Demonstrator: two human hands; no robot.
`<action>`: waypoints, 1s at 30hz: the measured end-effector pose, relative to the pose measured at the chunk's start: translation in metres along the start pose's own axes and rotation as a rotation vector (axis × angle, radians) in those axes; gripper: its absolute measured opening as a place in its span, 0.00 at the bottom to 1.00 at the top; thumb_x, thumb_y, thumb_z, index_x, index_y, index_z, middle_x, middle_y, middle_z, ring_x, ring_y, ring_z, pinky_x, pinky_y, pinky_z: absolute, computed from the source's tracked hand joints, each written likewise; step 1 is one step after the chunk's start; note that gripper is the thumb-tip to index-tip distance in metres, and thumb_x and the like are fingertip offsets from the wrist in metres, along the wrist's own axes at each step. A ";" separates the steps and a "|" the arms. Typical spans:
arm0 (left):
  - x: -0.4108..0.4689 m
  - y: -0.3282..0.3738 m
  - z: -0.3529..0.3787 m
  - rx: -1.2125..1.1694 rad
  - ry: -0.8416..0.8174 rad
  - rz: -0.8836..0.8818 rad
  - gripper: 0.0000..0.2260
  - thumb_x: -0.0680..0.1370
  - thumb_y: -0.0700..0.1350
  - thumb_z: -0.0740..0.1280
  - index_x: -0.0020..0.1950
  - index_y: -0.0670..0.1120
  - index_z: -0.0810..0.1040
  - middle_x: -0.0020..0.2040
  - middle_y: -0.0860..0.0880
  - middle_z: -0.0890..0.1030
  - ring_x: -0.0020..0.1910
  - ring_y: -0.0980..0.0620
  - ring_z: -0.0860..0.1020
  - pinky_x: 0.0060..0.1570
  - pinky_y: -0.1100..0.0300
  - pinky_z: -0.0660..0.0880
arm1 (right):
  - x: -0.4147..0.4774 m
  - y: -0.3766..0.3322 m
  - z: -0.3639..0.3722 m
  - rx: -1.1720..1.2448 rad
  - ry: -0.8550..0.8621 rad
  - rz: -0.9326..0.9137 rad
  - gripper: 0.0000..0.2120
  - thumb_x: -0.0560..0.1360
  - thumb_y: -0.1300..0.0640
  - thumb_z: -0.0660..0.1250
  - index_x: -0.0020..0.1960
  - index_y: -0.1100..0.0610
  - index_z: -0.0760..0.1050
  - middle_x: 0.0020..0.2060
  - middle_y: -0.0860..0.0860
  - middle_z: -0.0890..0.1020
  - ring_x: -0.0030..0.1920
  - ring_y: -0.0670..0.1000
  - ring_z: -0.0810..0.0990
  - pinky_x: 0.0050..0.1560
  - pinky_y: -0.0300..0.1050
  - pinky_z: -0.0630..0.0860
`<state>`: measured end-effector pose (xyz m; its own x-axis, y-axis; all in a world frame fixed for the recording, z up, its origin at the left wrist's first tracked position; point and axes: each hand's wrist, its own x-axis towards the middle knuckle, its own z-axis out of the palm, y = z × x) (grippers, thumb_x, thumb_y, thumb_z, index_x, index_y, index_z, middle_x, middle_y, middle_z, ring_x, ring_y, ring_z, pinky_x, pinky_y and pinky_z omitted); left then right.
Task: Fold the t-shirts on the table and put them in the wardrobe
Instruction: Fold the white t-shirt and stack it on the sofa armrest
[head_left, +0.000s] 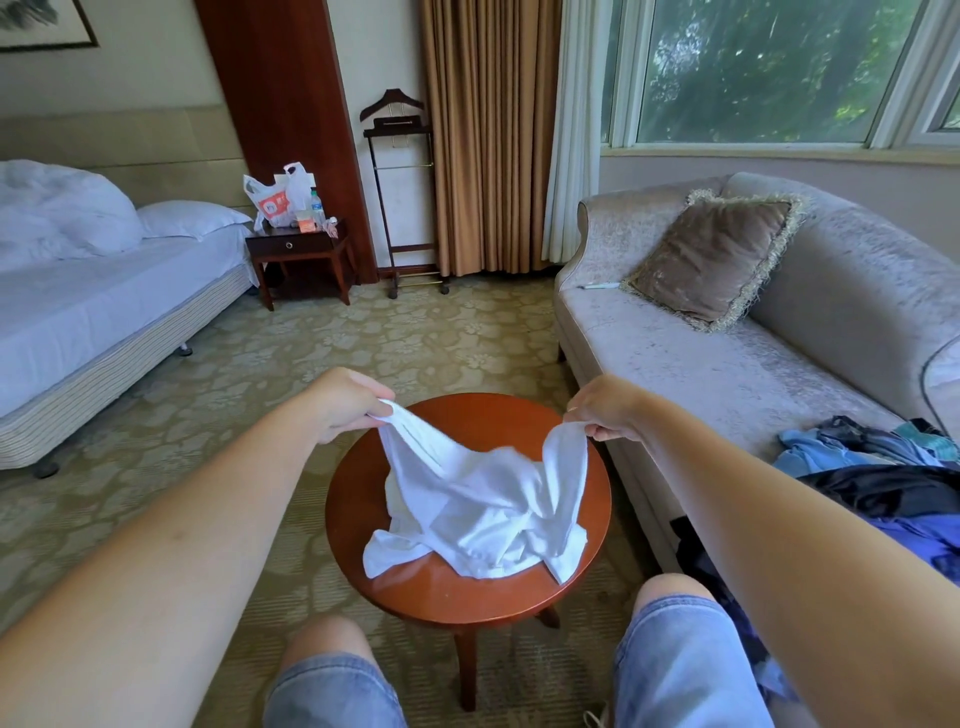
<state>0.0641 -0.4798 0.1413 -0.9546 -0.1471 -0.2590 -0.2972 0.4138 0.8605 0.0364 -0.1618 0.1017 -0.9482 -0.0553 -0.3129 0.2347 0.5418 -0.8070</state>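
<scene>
We've got the shirt (483, 504) half up off the table (436, 597) — top edge lifted, the rest slumped in a crumpled heap on the round wooden top, one corner lying by the near rim. Left hand (345, 402) pinches the left end of the raised edge, fingers curled round a bunch of cloth. Right hand (602, 408) pinches the right end the same way. The hands are well apart, with cloth sagging between them.

Handling, as we judge it: light, thin white fabric, fully limp, nothing fragile. It will drape and twist. The polished top looks slick, so the cloth will likely slide when dragged. Whether each hand has shoulder or hem we can't tell from the bunching. Best hold is probably the two shoulders, pinched wide, so the body hangs flat before laying down. The top looks small — sleeves will likely overhang.

More clothes sit in a pile (883, 467) on the sofa (727, 374) to the right. No wardrobe in view.
</scene>
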 end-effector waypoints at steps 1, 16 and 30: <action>-0.001 -0.001 -0.002 -0.032 0.014 0.012 0.14 0.74 0.27 0.68 0.59 0.36 0.79 0.65 0.37 0.76 0.58 0.45 0.78 0.52 0.62 0.76 | -0.002 -0.001 -0.001 -0.052 0.027 -0.011 0.09 0.76 0.66 0.67 0.37 0.59 0.75 0.32 0.55 0.73 0.31 0.50 0.71 0.32 0.38 0.70; -0.005 -0.003 -0.010 -0.032 -0.063 0.036 0.08 0.75 0.28 0.68 0.50 0.38 0.80 0.62 0.37 0.76 0.55 0.46 0.80 0.45 0.65 0.79 | -0.008 -0.021 -0.007 0.165 0.357 -0.068 0.08 0.82 0.57 0.58 0.50 0.61 0.71 0.33 0.55 0.77 0.30 0.52 0.79 0.30 0.42 0.78; 0.151 -0.032 0.020 -0.288 0.095 -0.134 0.02 0.80 0.32 0.62 0.49 0.35 0.75 0.52 0.37 0.77 0.46 0.47 0.81 0.47 0.60 0.79 | 0.141 -0.024 0.051 0.487 0.159 0.243 0.19 0.81 0.61 0.59 0.70 0.63 0.67 0.67 0.61 0.72 0.55 0.59 0.78 0.44 0.49 0.80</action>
<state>-0.0706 -0.4978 0.0657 -0.8973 -0.2719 -0.3478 -0.3894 0.1165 0.9137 -0.0924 -0.2258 0.0510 -0.8662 0.1701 -0.4699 0.4864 0.0713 -0.8708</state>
